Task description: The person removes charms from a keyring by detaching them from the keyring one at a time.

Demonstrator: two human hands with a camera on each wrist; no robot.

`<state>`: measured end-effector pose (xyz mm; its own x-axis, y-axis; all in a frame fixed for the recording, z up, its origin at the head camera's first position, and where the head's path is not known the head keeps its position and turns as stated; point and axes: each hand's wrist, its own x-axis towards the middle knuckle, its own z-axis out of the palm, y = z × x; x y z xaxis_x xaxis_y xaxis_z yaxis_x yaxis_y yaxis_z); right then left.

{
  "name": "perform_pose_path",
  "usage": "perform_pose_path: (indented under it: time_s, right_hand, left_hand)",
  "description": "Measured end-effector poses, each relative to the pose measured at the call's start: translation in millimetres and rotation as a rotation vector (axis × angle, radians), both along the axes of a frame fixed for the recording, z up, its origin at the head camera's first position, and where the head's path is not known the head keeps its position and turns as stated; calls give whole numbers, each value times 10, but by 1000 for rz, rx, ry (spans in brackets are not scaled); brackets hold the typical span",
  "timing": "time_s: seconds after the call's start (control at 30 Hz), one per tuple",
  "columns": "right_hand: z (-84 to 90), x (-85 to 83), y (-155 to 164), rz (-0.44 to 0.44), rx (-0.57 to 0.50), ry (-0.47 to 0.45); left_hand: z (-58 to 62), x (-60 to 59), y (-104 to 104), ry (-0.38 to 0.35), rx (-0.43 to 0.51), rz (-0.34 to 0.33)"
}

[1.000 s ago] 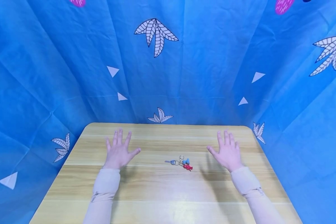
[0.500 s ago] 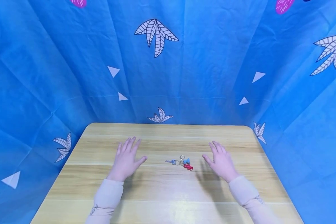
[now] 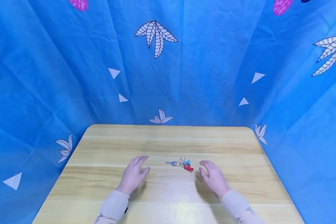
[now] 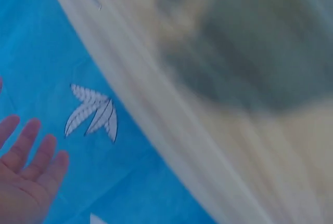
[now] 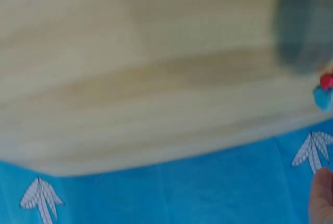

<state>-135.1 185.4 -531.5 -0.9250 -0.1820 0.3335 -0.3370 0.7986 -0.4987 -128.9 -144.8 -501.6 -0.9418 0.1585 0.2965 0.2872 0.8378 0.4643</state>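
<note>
A small bunch lies on the table in the head view: a key with a blue-grey head, a metal ring, a blue charm and a red figure charm. Left of the key is my left hand, apart from it, fingers bent gently and thumb spread. My right hand is just right of the red charm, also bent loosely and holding nothing. The left wrist view catches the left hand's fingers at its lower left. Part of the red charm shows at the right wrist view's edge.
The wooden table has rounded far corners. A blue curtain printed with white leaves and triangles hangs behind it and along both sides. Dark shadows of the hands fall on the tabletop.
Both hands have come nearer the person and inward toward the key bunch. Their fingers, spread wide a second ago, are now closer together and bent. The key bunch lies where it was.
</note>
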Motion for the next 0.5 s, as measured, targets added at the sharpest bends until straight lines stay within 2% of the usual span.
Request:
perform_pose_path:
  time_s: [0.23, 0.33, 0.5]
  right_hand:
    - [-187, 28, -57, -5, -24, -124]
    - [-258, 11, -85, 12, -31, -138]
    - [-317, -35, -143, 26, -89, -157]
  left_hand:
    - [-214, 66, 86, -62, 57, -18]
    - [-335, 90, 136, -88, 80, -26]
    - [-530, 84, 269, -74, 70, -106]
